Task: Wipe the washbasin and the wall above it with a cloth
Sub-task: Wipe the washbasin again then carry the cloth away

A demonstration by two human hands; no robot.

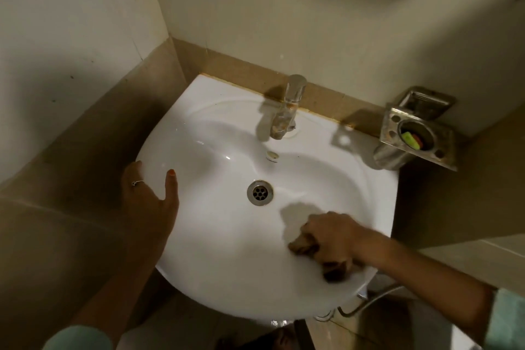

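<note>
While the left hand (147,193) braces the washbasin's (216,236) left rim with fingers spread, the right hand (332,239) presses a brown cloth (305,247) inside the bowl near the front-right edge, fingers curled around it. The bowl around the drain (260,192) lies open, up to the tap (287,108).

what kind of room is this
Most likely a small bathroom or washroom: a white wall-mounted washbasin with a chrome tap sits in a tiled corner, and a metal toothbrush and soap holder is fixed to the wall beside it.
</note>
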